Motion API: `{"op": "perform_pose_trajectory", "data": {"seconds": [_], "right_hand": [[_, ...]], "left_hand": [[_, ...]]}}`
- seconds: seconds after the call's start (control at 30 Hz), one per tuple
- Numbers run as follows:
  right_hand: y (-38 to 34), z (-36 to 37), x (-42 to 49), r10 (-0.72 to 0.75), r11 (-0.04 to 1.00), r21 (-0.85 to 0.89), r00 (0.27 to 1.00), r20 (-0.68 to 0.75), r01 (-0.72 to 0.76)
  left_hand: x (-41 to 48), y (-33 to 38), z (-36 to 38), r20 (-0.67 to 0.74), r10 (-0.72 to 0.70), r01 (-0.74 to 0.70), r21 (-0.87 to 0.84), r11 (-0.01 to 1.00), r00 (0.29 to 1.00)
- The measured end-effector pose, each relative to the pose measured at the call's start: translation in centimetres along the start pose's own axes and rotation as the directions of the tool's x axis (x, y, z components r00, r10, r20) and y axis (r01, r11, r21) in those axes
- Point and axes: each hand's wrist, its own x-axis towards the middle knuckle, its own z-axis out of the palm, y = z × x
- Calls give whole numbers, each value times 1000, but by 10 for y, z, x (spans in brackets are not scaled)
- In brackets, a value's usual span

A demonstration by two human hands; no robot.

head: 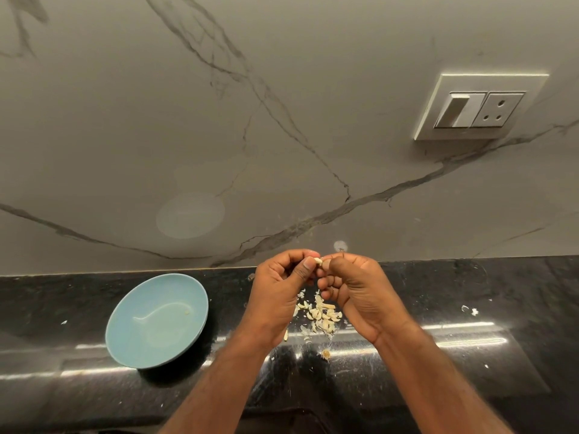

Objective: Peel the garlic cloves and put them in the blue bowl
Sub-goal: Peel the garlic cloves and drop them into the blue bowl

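Pinched from either side between the thumbs and forefingers of both hands is a small pale garlic clove [318, 261]. The left hand [282, 289] nips it with thumb and forefinger, its other fingers curled in toward the palm. The right hand [360, 289] meets it from the opposite side, thumb on the clove, remaining fingers folded loosely beneath. Both hands are raised above the glossy black stone counter [438, 292], close to its back edge. Directly under them lies a loose heap of cream-coloured garlic cloves and papery skins [321, 314], with a few white flakes scattered farther off. To the left of the heap, apart from it, stands the shallow round pale-blue bowl [150, 296], with one small pale bit [187, 312] resting inside. Behind rises a grey-veined marble wall [219, 120] carrying a white switch-and-socket plate [479, 108].
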Motion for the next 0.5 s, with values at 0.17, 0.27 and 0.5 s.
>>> {"op": "perform_pose_trajectory", "data": {"seconds": [0.17, 0.27, 0.5], "right_hand": [[2, 1, 1, -69, 993, -98, 998, -11, 68], [2, 0, 1, -120, 967, -226, 993, 2, 118], [-1, -14, 7, -285, 794, -571, 957, -49, 207]], "left_hand": [[1, 0, 1, -33, -11, 11, -2, 1000, 999], [1, 0, 3, -72, -38, 37, -15, 999, 997], [5, -4, 0, -162, -53, 60, 36, 998, 985]]}}
